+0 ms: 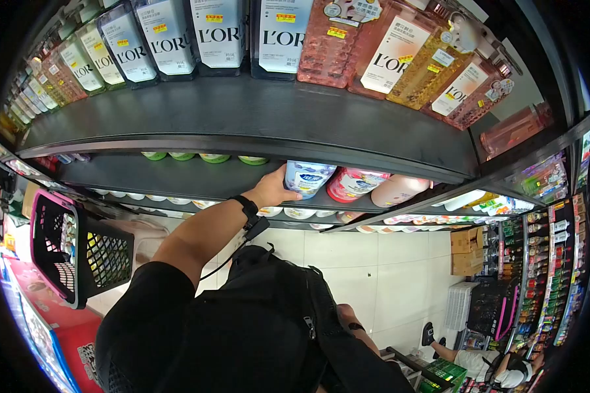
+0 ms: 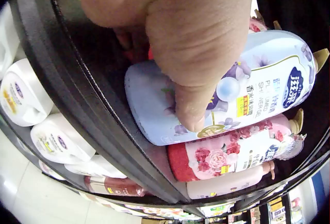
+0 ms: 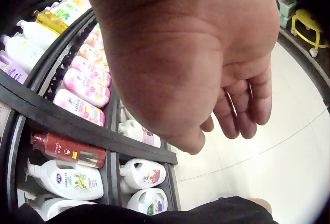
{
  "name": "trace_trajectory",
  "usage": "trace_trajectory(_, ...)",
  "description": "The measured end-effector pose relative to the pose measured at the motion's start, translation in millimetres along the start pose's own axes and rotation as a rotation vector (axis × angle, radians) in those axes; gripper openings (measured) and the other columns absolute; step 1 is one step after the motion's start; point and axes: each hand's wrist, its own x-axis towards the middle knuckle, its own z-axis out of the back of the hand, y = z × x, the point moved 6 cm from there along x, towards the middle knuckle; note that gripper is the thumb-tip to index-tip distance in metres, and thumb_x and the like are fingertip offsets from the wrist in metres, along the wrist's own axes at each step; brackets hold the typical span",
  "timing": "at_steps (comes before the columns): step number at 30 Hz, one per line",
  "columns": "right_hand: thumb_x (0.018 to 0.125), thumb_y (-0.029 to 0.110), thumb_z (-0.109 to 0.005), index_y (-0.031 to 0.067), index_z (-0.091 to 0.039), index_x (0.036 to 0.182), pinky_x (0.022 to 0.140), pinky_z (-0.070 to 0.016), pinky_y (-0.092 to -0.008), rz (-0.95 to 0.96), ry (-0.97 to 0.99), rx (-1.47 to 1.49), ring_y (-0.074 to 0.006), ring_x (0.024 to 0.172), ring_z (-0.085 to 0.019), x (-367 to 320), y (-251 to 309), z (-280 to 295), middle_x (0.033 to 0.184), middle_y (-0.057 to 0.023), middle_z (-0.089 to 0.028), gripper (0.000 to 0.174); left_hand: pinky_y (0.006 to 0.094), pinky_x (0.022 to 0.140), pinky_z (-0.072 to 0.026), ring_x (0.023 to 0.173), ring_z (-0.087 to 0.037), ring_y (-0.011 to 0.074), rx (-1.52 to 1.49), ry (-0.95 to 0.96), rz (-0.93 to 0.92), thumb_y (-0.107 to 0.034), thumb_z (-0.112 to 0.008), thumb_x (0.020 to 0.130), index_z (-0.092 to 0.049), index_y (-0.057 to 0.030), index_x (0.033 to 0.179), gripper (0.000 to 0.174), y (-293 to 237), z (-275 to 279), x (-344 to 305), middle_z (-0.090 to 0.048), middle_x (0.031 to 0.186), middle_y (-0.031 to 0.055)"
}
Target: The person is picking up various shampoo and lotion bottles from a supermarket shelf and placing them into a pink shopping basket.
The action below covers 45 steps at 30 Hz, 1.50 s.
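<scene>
My left hand [image 1: 273, 188] reaches onto the lower shelf and holds a light-blue shower gel bottle [image 1: 310, 177] near its base. In the left wrist view the thumb [image 2: 192, 105] lies across the front of this bottle [image 2: 273, 59], over printed purple flowers; the other fingers are mostly hidden behind the hand. A pink bottle with roses [image 2: 227, 157] stands right beside it, then a paler pink pump bottle [image 2: 232, 183]. Hanging low over the floor, my right hand [image 3: 191, 64] has loosely bent fingers and nothing in it.
Large pump bottles [image 1: 219, 36] line the upper shelf [image 1: 242, 108], whose front edge overhangs my left hand. White bottles [image 2: 62, 141] fill a lower shelf. A black-and-pink basket [image 1: 108, 252] is on the left. A person [image 1: 495, 367] is at the far right, near cardboard boxes [image 1: 467, 252].
</scene>
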Motion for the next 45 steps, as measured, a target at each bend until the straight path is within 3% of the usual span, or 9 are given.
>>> trace_trajectory(15, 0.09, 0.019, -0.06, -0.0002, -0.059, 0.086, 0.05, -0.0477, -0.0332, -0.15, 0.239, 0.165, -0.0188, 0.059, -0.06, 106.4, -43.5, -47.8, 0.07, -0.0063, -0.058, 0.02, 0.0419, 0.098, -0.0473, 0.114, -0.057, 0.0372, 0.259, -0.341, 0.063, -0.022, -0.07, 0.086, -0.051, 0.0007, 0.131, 0.054, 11.6, 25.1, -141.9, -0.057, 0.126, 0.0207)
trace_trajectory(23, 0.091, 0.014, -0.058, 0.0038, -0.054, 0.076, 0.046, -0.0358, -0.0325, -0.098, 0.324, -0.149, -0.0151, 0.05, -0.046, 90.7, 61.9, -79.6, 0.064, -0.005, -0.053, 0.019, 0.0455, 0.097, -0.0482, 0.114, -0.061, 0.0388, 0.437, 0.152, 0.952, -0.034, -0.063, 0.085, -0.063, 0.0011, 0.119, 0.049, 233.5, 22.5, -389.0, -0.065, 0.118, 0.0247)
trace_trajectory(25, 0.089, 0.012, -0.056, 0.0064, -0.051, 0.071, 0.045, -0.0387, -0.0333, -0.083, 0.345, -0.168, -0.0175, 0.05, -0.049, 106.0, 78.3, -93.1, 0.063, -0.0047, -0.05, 0.02, 0.0456, 0.096, -0.0491, 0.112, -0.062, 0.0384, 0.341, 0.04, 1.292, -0.032, -0.062, 0.085, -0.065, 0.0043, 0.116, 0.048, 244.0, 31.8, -474.4, -0.065, 0.118, 0.026)
trace_trajectory(29, 0.088, 0.01, -0.055, 0.005, -0.051, 0.071, 0.045, -0.0439, -0.0376, -0.041, 0.44, -0.344, -0.0222, 0.053, -0.055, 145.9, 112.9, -122.0, 0.064, -0.0076, -0.05, 0.018, 0.0457, 0.093, -0.0503, 0.107, -0.064, 0.0382, 0.191, -0.153, 1.404, -0.032, -0.061, 0.084, -0.069, 0.0052, 0.109, 0.045, 258.4, 23.4, -615.3, -0.068, 0.113, 0.0257)
trace_trajectory(33, 0.09, 0.01, -0.055, 0.005, -0.052, 0.072, 0.045, -0.0431, -0.0358, -0.055, 0.404, -0.513, -0.0221, 0.052, -0.054, 143.3, 163.4, -188.1, 0.062, -0.0077, -0.05, 0.019, 0.0451, 0.094, -0.0501, 0.109, -0.064, 0.0382, 0.02, -0.358, 1.457, -0.035, -0.062, 0.084, -0.068, 0.0045, 0.11, 0.048, 250.9, -0.6, -704.7, -0.067, 0.113, 0.0264)
trace_trajectory(35, 0.087, 0.003, -0.053, 0.0089, -0.045, 0.068, 0.036, -0.0304, -0.0314, 0.012, 0.469, -0.506, -0.0163, 0.042, -0.042, 123.9, 193.4, -240.3, 0.058, -0.0038, -0.042, 0.022, 0.0449, 0.094, -0.0498, 0.111, -0.063, 0.0384, -0.072, -0.413, 1.492, -0.035, -0.062, 0.084, -0.068, 0.0047, 0.11, 0.048, 277.1, -35.8, -749.1, -0.066, 0.115, 0.0268)
trace_trajectory(37, 0.086, 0.006, -0.058, 0.008, -0.048, 0.07, 0.039, -0.0354, -0.0287, 0.359, 0.735, -0.828, -0.014, 0.047, -0.048, 160.0, 195.7, -296.6, 0.06, -0.0034, -0.046, 0.019, 0.0445, 0.095, -0.0494, 0.113, -0.062, 0.038, -0.166, -0.438, 1.554, -0.036, -0.063, 0.085, -0.068, 0.0045, 0.111, 0.049, 276.5, -60.4, -777.7, -0.066, 0.117, 0.0261)
trace_trajectory(39, 0.085, 0.01, -0.061, 0.0065, -0.053, 0.075, 0.043, -0.0405, -0.0273, 0.267, 0.462, -0.632, -0.0139, 0.054, -0.054, 112.4, 231.5, -346.1, 0.066, -0.0039, -0.052, 0.014, 0.0444, 0.096, -0.0493, 0.113, -0.063, 0.0379, -0.237, -0.447, 1.56, -0.038, -0.063, 0.085, -0.069, 0.0037, 0.112, 0.05, 298.5, -92.6, -807.6, -0.066, 0.117, 0.0251)
trace_trajectory(45, 0.086, 0.013, -0.063, 0.0016, -0.059, 0.102, 0.053, -0.0467, -0.0271, 0.4, 0.537, -0.739, -0.0151, 0.062, -0.059, 54.5, 302.2, -462.4, 0.077, -0.0055, -0.06, 0.02, 0.044, 0.089, -0.0521, 0.098, -0.068, 0.0372, -0.468, -0.588, 1.596, -0.038, -0.064, 0.082, -0.072, 0.0042, 0.1, 0.047, 276.2, -98.5, -871.6, -0.07, 0.1, 0.026)
